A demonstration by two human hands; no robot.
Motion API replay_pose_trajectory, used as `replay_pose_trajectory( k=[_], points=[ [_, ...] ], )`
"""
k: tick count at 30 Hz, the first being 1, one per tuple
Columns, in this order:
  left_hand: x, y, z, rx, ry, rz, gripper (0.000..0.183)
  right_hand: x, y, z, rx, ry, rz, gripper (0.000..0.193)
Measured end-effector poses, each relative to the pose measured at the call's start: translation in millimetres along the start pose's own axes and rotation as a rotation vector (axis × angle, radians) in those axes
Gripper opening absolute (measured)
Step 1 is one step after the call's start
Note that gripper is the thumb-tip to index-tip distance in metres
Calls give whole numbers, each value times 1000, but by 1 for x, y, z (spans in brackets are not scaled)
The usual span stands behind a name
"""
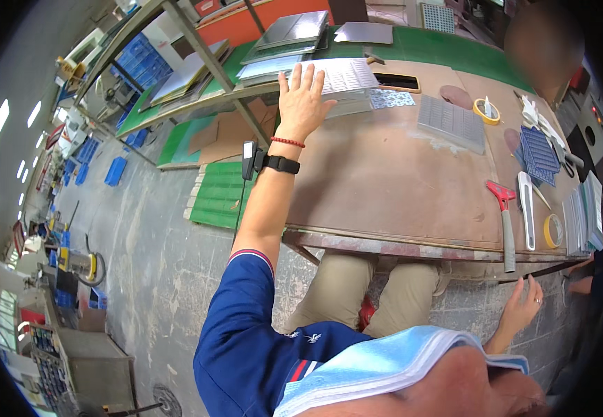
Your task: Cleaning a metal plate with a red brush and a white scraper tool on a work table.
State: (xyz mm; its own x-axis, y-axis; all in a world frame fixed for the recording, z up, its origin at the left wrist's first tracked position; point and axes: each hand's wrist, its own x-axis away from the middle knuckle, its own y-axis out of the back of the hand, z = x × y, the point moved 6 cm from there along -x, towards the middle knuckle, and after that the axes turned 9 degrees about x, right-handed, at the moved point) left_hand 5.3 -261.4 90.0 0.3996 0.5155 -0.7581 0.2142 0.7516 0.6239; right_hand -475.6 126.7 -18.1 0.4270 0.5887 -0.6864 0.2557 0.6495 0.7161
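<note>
One white sheet tops the clear stack on the table, probably light, stiff and slick, best held by its edges. The left hand spreads over its left end, gripping nothing; the right hand hangs empty, fingers parted.

Tabletop: sheet at back left; block to its right; tape roll just right of block. Front right: scraper, then cutter beside it, second tape roll right of cutter.
</note>
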Motion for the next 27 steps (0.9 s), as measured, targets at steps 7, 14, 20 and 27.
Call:
replay_pose_trajectory(
  k=[7,14,20,27],
  points=[
    [-16,-64,3,13,-90,326,25,37,20,-54,169,-84,81,18],
    [-28,7,22,28,-42,108,25,15,15,2,-46,-82,3,14],
    [34,84,-68,58,-319,-65,23,-24,0,19,-88,49,-112,17],
    [164,69,-137,500,-230,565,40,-92,-64,23,232,100,50,45]
  ],
)
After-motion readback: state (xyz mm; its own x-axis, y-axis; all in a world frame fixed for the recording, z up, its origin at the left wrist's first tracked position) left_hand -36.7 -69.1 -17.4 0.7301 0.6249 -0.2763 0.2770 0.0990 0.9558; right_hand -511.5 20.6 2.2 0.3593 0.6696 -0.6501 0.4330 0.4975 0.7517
